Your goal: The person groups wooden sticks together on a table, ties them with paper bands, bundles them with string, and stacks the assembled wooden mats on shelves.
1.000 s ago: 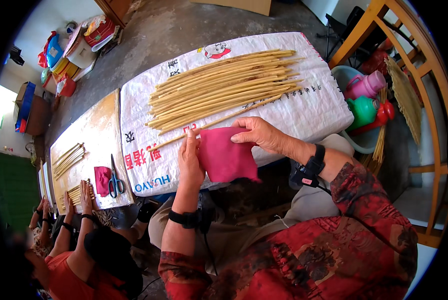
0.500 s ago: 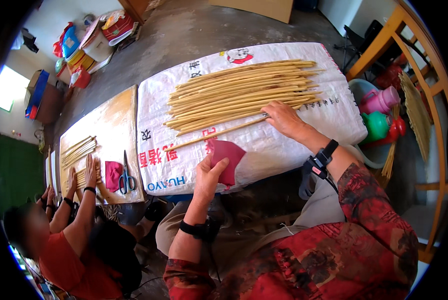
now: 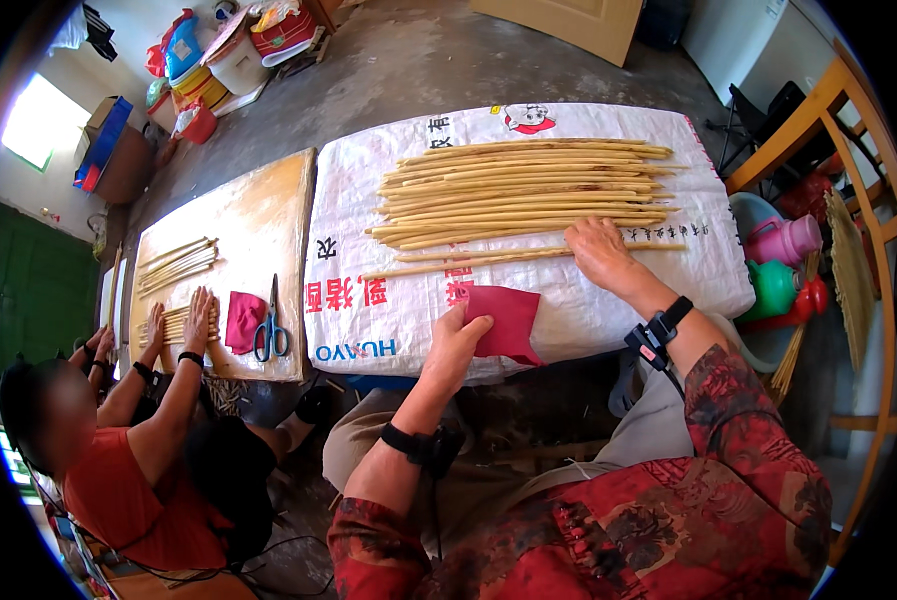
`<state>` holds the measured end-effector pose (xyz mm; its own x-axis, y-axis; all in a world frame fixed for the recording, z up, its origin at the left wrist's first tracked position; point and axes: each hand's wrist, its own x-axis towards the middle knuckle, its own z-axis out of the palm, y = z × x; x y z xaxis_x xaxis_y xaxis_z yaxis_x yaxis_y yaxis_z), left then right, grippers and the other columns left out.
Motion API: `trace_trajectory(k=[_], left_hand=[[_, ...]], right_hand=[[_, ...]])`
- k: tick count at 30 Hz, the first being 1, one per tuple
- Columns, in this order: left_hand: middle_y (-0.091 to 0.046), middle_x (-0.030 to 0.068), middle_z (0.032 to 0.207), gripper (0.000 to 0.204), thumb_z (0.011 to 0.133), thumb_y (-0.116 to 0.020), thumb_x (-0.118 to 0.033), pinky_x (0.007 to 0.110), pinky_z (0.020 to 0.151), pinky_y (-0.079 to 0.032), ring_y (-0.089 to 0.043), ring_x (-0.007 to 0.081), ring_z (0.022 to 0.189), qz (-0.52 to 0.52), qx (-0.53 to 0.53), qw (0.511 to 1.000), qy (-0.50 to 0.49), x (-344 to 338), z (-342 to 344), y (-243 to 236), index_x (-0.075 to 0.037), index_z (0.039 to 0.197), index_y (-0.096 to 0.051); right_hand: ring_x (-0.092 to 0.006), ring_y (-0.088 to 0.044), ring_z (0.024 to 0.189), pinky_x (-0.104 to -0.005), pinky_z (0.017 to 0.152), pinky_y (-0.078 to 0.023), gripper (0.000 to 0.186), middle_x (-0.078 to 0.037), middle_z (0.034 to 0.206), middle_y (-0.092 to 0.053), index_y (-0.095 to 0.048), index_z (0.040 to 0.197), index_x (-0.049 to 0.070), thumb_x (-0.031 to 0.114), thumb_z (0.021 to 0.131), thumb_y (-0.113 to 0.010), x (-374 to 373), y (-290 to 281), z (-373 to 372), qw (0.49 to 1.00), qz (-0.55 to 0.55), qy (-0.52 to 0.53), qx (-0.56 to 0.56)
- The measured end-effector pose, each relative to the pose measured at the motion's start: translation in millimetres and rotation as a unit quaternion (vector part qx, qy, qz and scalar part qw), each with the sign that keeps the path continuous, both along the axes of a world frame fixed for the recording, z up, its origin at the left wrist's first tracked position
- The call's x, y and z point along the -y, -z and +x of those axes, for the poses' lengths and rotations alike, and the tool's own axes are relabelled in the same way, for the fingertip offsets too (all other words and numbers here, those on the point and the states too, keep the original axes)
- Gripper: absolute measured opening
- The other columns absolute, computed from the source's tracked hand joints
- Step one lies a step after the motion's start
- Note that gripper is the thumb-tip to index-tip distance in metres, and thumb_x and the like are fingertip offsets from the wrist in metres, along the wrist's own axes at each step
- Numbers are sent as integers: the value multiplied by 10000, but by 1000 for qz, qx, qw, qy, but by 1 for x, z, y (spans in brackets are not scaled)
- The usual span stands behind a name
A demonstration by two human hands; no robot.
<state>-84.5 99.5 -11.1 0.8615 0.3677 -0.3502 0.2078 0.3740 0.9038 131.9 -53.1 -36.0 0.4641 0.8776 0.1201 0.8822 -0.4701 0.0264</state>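
Observation:
A row of pale yellow, peeled-looking sticks (image 3: pixel 528 185) lies side by side on the white printed woven sheet (image 3: pixel 608 300). On the near side of the row, a stick (image 3: pixel 448 268) lies a little apart, with another close along it. My right hand (image 3: pixel 600 255) reaches over these near sticks, its fingers curled down onto them; the fingertips are partly hidden. Pinched between the thumb and fingers of my left hand (image 3: pixel 455 345) is a dark pink cloth (image 3: pixel 508 322), which hangs at the near edge of the sheet.
To the left, a co-worker's hands (image 3: pixel 200 320) press on short sticks on a wooden board (image 3: pixel 238 210). Blue-handled scissors (image 3: pixel 271 335) and a folded pink cloth (image 3: pixel 244 322) lie there. At right are a tub with pink and green jugs (image 3: pixel 783 240) and a wooden frame (image 3: pixel 858 130).
The outlying stick, slanted before, now lies nearly parallel to the row. The pink cloth in my left hand has spread wider. The whole view has shifted slightly.

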Motion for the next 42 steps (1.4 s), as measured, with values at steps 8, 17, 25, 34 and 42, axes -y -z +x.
trace_trajectory(k=[8,17,25,34,42], left_hand=[[-601,61,902,222,816,-503,-63,252,727,-453,-564,117,799,-44,27,998,-40,4,7,15,46,1006,-539],[-592,43,912,194,832,-497,-67,239,757,-445,-552,94,821,-105,146,978,-107,9,29,0,16,1002,-538],[-553,87,1039,299,909,-427,-198,294,821,-438,-556,170,929,-149,276,945,-90,9,37,-3,15,1117,-458],[-518,122,1160,446,929,-338,-344,378,945,-356,-488,231,1083,-212,214,951,-68,9,44,10,14,1177,-432],[-540,105,1130,408,923,-373,-324,384,958,-346,-498,224,1068,-179,201,961,-61,15,45,3,8,1140,-466]], right_hand=[[-340,-552,778,-418,683,-434,122,-181,809,-562,-537,851,9,52,747,-490,-1,-22,-9,953,84,-42,-286],[-61,-468,502,-200,442,-399,226,-24,659,-528,-525,979,10,208,884,-472,-16,-39,-40,764,159,24,-625],[-82,-417,386,-213,349,-339,218,0,531,-441,-456,804,61,242,920,-420,-27,-33,-60,681,193,26,-706],[-52,-410,414,-189,367,-344,294,-4,603,-452,-448,832,81,355,927,-402,-14,-36,-56,601,207,35,-771],[-131,-464,437,-261,415,-390,286,-53,577,-495,-478,796,39,296,916,-440,-14,-31,-52,697,163,29,-698]])
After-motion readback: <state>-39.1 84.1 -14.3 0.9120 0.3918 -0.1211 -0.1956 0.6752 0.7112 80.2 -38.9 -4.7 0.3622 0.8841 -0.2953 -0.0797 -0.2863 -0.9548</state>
